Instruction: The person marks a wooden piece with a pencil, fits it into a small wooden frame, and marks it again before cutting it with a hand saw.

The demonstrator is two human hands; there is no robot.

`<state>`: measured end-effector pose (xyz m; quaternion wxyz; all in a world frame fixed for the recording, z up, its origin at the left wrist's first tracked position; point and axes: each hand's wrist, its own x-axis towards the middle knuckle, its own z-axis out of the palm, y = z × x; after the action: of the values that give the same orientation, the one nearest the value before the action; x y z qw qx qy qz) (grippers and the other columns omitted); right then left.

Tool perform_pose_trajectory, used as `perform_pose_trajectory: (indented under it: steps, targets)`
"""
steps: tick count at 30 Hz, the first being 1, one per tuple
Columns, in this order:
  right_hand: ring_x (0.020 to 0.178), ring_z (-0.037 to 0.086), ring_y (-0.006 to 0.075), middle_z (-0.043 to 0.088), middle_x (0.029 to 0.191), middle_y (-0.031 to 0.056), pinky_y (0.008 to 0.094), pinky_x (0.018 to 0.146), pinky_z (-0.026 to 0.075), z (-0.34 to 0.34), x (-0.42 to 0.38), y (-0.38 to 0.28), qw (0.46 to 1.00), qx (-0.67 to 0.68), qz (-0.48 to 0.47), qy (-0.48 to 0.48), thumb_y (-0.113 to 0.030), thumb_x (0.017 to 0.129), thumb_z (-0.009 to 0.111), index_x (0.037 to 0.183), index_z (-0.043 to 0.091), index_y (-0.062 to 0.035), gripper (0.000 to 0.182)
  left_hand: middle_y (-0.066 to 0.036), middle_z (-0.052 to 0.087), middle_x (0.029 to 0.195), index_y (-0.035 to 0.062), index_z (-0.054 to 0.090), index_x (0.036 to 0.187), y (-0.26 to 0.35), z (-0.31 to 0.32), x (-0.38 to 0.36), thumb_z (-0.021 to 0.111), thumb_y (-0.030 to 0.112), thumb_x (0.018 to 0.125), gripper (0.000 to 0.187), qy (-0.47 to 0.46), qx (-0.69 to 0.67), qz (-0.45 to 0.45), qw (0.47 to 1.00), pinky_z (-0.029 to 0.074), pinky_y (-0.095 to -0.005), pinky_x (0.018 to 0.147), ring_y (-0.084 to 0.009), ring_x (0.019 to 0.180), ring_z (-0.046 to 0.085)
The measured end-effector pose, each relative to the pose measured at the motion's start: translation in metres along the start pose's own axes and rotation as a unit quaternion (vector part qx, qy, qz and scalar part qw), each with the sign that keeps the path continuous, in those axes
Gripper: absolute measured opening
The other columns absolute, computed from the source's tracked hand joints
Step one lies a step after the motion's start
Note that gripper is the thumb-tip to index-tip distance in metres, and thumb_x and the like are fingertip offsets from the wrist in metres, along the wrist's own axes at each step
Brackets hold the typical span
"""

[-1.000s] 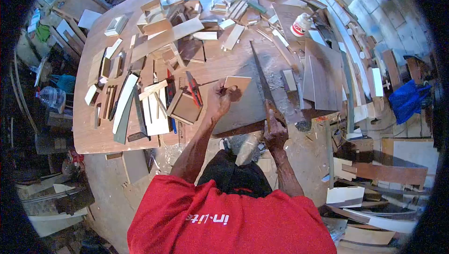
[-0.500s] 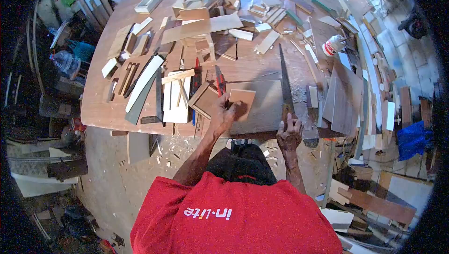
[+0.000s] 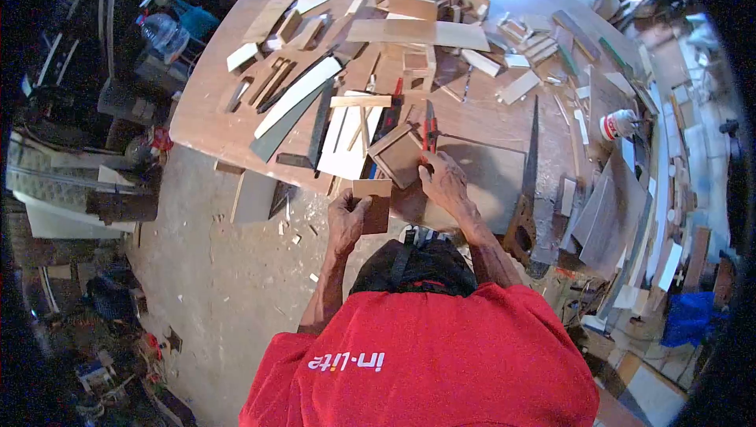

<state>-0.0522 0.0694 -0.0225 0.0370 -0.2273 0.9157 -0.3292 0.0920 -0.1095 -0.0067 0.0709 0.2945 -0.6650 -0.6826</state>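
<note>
My left hand [image 3: 346, 221] is closed on a small rectangular wooden panel [image 3: 376, 205], held just off the table's front edge. At the front of the table, my right hand [image 3: 447, 184] has its fingers around the lower end of a red-and-black tool [image 3: 430, 132], whose exact kind I cannot make out. Left of that tool lies a shallow wooden frame piece [image 3: 398, 154], tilted on the tabletop. A flat wooden board [image 3: 488, 179] rests right of my right hand. Along that board's right side lies a handsaw [image 3: 530, 179], its handle toward me.
Wooden boxes and offcuts crowd the far side of the table [image 3: 213, 124]. A long thin plank [image 3: 417, 33] spans some of them. White and dark strips [image 3: 303, 92] lie at left. A white glue bottle [image 3: 618, 124] stands at right, near leaning boards [image 3: 610, 207].
My right hand has let go of the handsaw and moved left to the red-and-black tool. My left hand has drawn the small panel left and toward me. The view has shifted.
</note>
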Motion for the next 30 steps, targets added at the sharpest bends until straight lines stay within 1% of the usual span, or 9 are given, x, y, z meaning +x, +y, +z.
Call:
perform_pose_trajectory:
  steps: [6,10,12,14,17,20,24,28,30]
  targets:
    - [0.099,0.059,0.0366,0.063,0.103,0.0196,0.0429,0.086,0.047,0.002,-0.028,0.027,0.998,0.029,-0.047,0.032,-0.018,0.084,0.059,0.113,0.062,-0.0048,0.032,-0.006,0.067,0.090,-0.0027,0.064,0.102,-0.009,0.017,0.002,0.063,0.006,0.086,0.018,-0.039,0.005,-0.020,0.999,0.049,-0.0261,0.070,-0.0113,0.078,0.059]
    - [0.098,0.059,0.0379,0.062,0.102,0.0216,0.0440,0.085,0.047,-0.049,-0.062,0.077,0.985,0.074,0.119,0.099,-0.016,0.082,0.058,0.110,0.063,-0.0036,0.031,-0.006,0.067,0.091,-0.0014,0.065,0.102,-0.004,0.045,0.014,0.063,0.004,0.086,0.017,-0.087,0.009,0.030,0.996,0.050,-0.0265,0.072,-0.0114,0.082,0.061]
    - [0.103,0.057,0.0381,0.060,0.106,0.0230,0.0443,0.089,0.045,-0.077,-0.089,0.123,0.981,-0.016,0.104,0.166,-0.017,0.082,0.058,0.112,0.062,-0.0041,0.033,-0.007,0.068,0.093,-0.0016,0.064,0.103,0.004,0.064,0.022,0.063,0.004,0.086,0.018,-0.140,-0.005,0.023,0.990,0.050,-0.0269,0.073,-0.0117,0.083,0.061]
    - [0.106,0.052,0.0415,0.057,0.107,0.0243,0.0480,0.095,0.042,-0.107,-0.112,0.131,0.933,-0.126,0.228,0.250,-0.026,0.079,0.064,0.114,0.057,-0.0001,0.043,-0.008,0.069,0.095,-0.0019,0.064,0.103,0.012,0.086,0.027,0.063,0.005,0.086,0.018,-0.170,-0.002,0.025,0.985,0.051,-0.0265,0.071,-0.0116,0.080,0.062]
    - [0.124,0.042,0.0444,0.050,0.127,0.0257,0.0502,0.102,0.036,-0.116,-0.142,0.199,0.865,-0.259,0.337,0.266,-0.028,0.086,0.059,0.126,0.049,0.0008,0.051,-0.009,0.068,0.090,-0.0018,0.064,0.103,0.021,0.117,0.030,0.065,0.006,0.085,0.019,-0.222,-0.027,-0.056,0.973,0.050,-0.0242,0.065,-0.0120,0.074,0.062]
    - [0.128,0.035,0.0484,0.041,0.135,0.0290,0.0557,0.104,0.033,-0.149,-0.126,0.180,0.852,-0.224,0.431,0.193,-0.039,0.086,0.058,0.131,0.042,0.0042,0.065,-0.006,0.067,0.086,-0.0010,0.063,0.103,0.034,0.145,0.028,0.065,0.006,0.085,0.020,-0.282,0.002,-0.005,0.959,0.050,-0.0237,0.065,-0.0104,0.072,0.060]
    - [0.132,0.029,0.0477,0.036,0.136,0.0330,0.0573,0.107,0.028,-0.129,-0.119,0.236,0.849,-0.267,0.445,0.099,-0.045,0.086,0.056,0.137,0.036,0.0035,0.074,0.001,0.061,0.078,0.0000,0.064,0.101,0.042,0.177,0.021,0.064,0.005,0.085,0.017,-0.315,-0.058,0.052,0.946,0.044,-0.0222,0.057,-0.0053,0.065,0.053]
    - [0.130,0.032,0.0480,0.039,0.134,0.0324,0.0557,0.106,0.030,-0.117,-0.131,0.263,0.861,-0.289,0.401,0.118,-0.043,0.085,0.057,0.138,0.034,0.0032,0.074,0.000,0.059,0.077,0.0025,0.062,0.097,0.043,0.177,0.025,0.068,0.015,0.086,0.018,-0.350,-0.024,-0.024,0.936,0.041,-0.0228,0.053,-0.0066,0.063,0.052]
    - [0.124,0.037,0.0471,0.044,0.128,0.0317,0.0544,0.102,0.034,-0.114,-0.133,0.275,0.870,-0.376,0.274,0.162,-0.038,0.084,0.060,0.139,0.034,0.0032,0.073,0.000,0.058,0.076,0.0024,0.062,0.097,0.042,0.182,0.022,0.068,0.016,0.086,0.018,-0.334,-0.056,-0.018,0.941,0.041,-0.0225,0.053,-0.0065,0.062,0.052]
